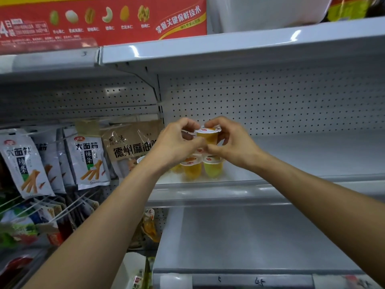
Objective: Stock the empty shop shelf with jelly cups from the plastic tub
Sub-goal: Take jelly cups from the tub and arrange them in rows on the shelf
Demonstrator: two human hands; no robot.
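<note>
Jelly cup (pixel 207 136), orange, pinched btwn our L hand (pixel 175 142) & R hand (pixel 233 142), fingers of both curled round it, just above other cups (pixel 192 167) standing near front-left corner of white shelf (pixel 302 155).

A red carton (pixel 104 17) printed with a row of nuts sits up at eleven o'clock. At nine o'clock, white snack packets (pixel 88 161) showing orange sticks hang in a row, with a brown paper packet (pixel 133 142) just to their right. More packets (pixel 52 222) crowd on wire pegs at eight o'clock. A perforated white back panel (pixel 270 101) spans two o'clock.
</note>
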